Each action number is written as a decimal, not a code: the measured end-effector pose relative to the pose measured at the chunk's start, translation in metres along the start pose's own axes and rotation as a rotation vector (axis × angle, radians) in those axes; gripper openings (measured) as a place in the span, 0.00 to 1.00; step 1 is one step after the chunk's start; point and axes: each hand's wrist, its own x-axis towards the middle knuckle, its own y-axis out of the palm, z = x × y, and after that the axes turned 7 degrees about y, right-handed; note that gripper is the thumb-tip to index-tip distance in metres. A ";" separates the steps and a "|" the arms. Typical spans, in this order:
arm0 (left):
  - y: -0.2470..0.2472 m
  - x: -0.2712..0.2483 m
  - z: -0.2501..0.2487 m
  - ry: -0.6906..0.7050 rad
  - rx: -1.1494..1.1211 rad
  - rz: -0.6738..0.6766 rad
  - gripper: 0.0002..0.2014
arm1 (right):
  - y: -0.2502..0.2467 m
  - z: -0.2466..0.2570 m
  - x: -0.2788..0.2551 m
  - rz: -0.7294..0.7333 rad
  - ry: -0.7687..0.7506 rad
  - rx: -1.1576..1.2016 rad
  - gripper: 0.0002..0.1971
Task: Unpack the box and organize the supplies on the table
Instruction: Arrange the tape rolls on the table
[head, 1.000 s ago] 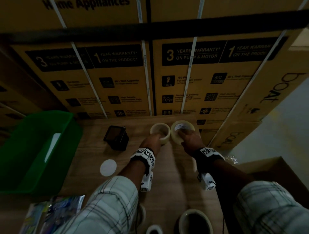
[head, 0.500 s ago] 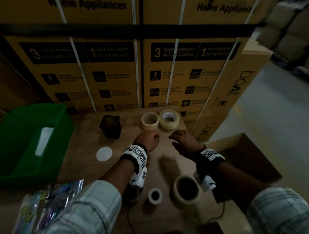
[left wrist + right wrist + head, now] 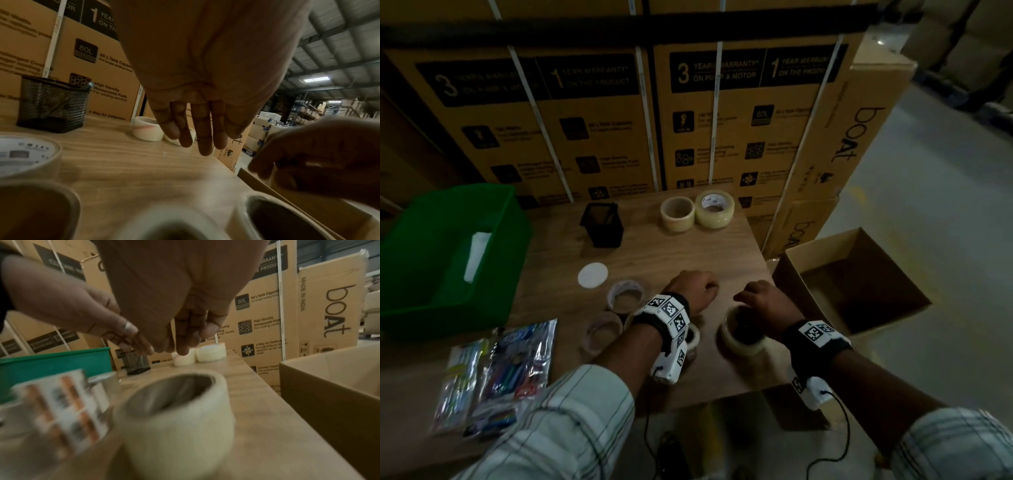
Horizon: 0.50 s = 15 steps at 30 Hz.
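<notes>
Both hands withdrawn from the two far rolls to the table's near edge. Left hand: fingers straight, holding nothing. Right hand: loosely curled over near roll, empty. Advice: grasp the roll's outer wall squarely, set it beside the far pair. Roll: pale, translucent, lying flat (box just right).

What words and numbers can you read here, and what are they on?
"boat": tall side carton.
"3 YEAR WARRANTY ON PUMP & MOTOR": big carton.
"80 L Tank Capacity", "High Density Honeycomb Pads": left carton.
"MADE IN INDIA": side carton.
Tape roll label: too blurred.
</notes>
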 end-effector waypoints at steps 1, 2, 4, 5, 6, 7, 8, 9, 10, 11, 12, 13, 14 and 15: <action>0.003 -0.002 -0.005 -0.013 0.001 0.005 0.11 | 0.004 -0.001 -0.007 0.014 -0.013 -0.002 0.15; 0.006 -0.003 -0.009 -0.019 0.008 0.015 0.12 | 0.009 -0.001 -0.014 0.029 -0.026 -0.005 0.16; 0.011 -0.006 -0.017 -0.024 0.040 0.023 0.11 | 0.017 -0.003 -0.026 0.046 -0.048 0.002 0.18; 0.015 -0.008 -0.019 -0.031 0.059 0.014 0.11 | 0.021 -0.003 -0.032 0.036 -0.057 0.020 0.18; 0.018 -0.009 -0.021 -0.040 0.077 -0.001 0.11 | 0.023 -0.003 -0.036 0.022 -0.069 0.035 0.18; 0.023 -0.012 -0.024 -0.048 0.089 -0.014 0.11 | 0.024 -0.004 -0.042 0.009 -0.085 0.035 0.18; 0.026 -0.015 -0.026 -0.055 0.102 -0.021 0.11 | 0.024 -0.005 -0.046 0.004 -0.107 0.017 0.18; 0.030 -0.018 -0.029 -0.055 0.120 -0.017 0.11 | 0.025 -0.005 -0.048 -0.001 -0.131 -0.008 0.18; 0.033 -0.022 -0.031 -0.056 0.139 -0.007 0.12 | 0.025 -0.005 -0.049 0.006 -0.149 -0.027 0.18; 0.036 -0.025 -0.032 -0.064 0.151 0.000 0.12 | 0.027 -0.005 -0.049 0.027 -0.167 -0.052 0.19; 0.038 -0.028 -0.033 -0.080 0.154 0.001 0.13 | 0.029 -0.005 -0.049 0.055 -0.182 -0.083 0.19; 0.040 -0.030 -0.035 -0.096 0.148 -0.006 0.13 | 0.033 -0.006 -0.049 0.084 -0.195 -0.109 0.20; 0.040 -0.031 -0.037 -0.106 0.136 -0.017 0.14 | 0.036 -0.006 -0.050 0.107 -0.202 -0.119 0.19; 0.040 -0.032 -0.039 -0.115 0.124 -0.028 0.14 | 0.038 -0.007 -0.050 0.113 -0.208 -0.120 0.18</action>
